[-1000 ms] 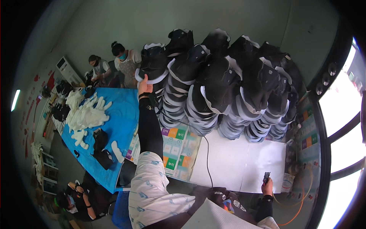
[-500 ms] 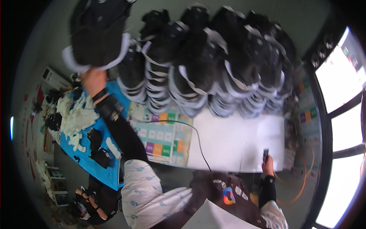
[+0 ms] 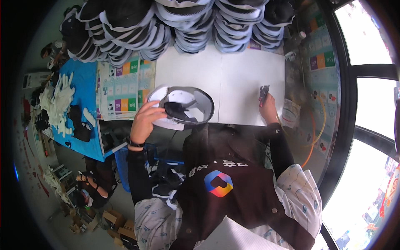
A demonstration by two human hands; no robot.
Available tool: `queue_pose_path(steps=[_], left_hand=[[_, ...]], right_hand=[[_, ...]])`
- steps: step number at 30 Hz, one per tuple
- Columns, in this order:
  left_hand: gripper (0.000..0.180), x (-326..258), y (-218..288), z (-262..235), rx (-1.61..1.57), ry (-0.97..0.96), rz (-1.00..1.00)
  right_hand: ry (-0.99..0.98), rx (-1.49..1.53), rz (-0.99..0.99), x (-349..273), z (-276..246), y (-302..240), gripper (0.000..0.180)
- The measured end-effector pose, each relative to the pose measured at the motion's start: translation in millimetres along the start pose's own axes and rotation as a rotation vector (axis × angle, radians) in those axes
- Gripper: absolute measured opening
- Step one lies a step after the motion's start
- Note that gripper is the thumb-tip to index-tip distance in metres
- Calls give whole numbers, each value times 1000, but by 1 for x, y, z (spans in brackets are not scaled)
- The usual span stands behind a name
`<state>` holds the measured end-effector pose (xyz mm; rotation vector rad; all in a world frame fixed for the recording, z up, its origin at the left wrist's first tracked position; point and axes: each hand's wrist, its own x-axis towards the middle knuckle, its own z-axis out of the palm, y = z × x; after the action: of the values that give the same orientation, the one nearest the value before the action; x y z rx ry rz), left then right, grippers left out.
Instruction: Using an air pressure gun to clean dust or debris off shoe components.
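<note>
Brought down and rightward since the earlier frame, a black-and-white shoe upper (image 3: 182, 109) is now over the front edge of the white table (image 3: 246, 68), its opening facing up; whether it touches is unclear. The person's left hand (image 3: 146, 119) grips its left side; the right hand (image 3: 268, 107) holds a small dark tool (image 3: 263, 93). Stacked uppers (image 3: 193, 36) stand behind.

White-and-black shoe upper (image 3: 189, 110) at centre; black-and-red tool (image 3: 264, 92) right of centre; blue tabletop (image 3: 88, 91) left; blue-patterned white sleeves (image 3: 298, 187) at bottom
</note>
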<state>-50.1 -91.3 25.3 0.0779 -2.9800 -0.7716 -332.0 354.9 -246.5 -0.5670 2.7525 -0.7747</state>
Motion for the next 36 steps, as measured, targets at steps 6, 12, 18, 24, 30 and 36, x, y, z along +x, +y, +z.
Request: queue_pose_path(steps=[6,12,18,24,30,36], left_hand=[[26,13,47,67,94,8,61],[30,2,92,69,220,75,108],[47,1,99,63,-188,4,-83],[80,-15,32,84,-884,251,-407],[48,15,-53,126,-1390,95,-656],[39,49,-69,163,-1807,-228,-939]], right_hand=[[-1,-264,2,-2,2,15,69],[-732,865,193,2,-37,-135,101],[-163,561,-187,18,6,-135,51],[-96,545,-200,22,-6,-169,46],[-185,482,-328,30,-36,-197,44],[-355,533,-395,24,-64,-226,43]])
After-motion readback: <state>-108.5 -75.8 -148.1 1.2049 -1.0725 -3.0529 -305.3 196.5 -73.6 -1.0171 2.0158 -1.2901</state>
